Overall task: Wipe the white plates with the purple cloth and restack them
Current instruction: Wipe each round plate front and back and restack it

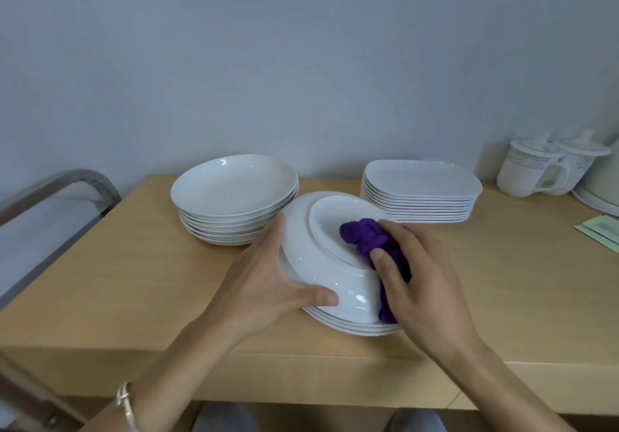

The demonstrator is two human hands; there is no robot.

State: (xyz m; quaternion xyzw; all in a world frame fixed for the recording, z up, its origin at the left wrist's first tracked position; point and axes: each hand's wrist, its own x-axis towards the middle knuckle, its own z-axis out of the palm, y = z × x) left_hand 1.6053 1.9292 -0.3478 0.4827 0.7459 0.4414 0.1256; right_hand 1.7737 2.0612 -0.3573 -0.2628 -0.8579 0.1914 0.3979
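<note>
At the back left of the worktop (pixel 117 281) stands a stack of round plates (pixel 234 190), right way up. Your left hand (pixel 268 277) grips the near-left rim of an upturned plate (pixel 321 247), thumb curled over the edge. You hold that plate tilted, base towards you, above a low pile of plates (pixel 351 329) at the front edge. Your right hand (pixel 422 271) is closed around the bunched purple cloth (pixel 371 235) and presses it against the plate's base and right side. Behind it sits a stack of square plates (pixel 422 180), and two lidded mugs (pixel 532 170) stand at the far right.
</note>
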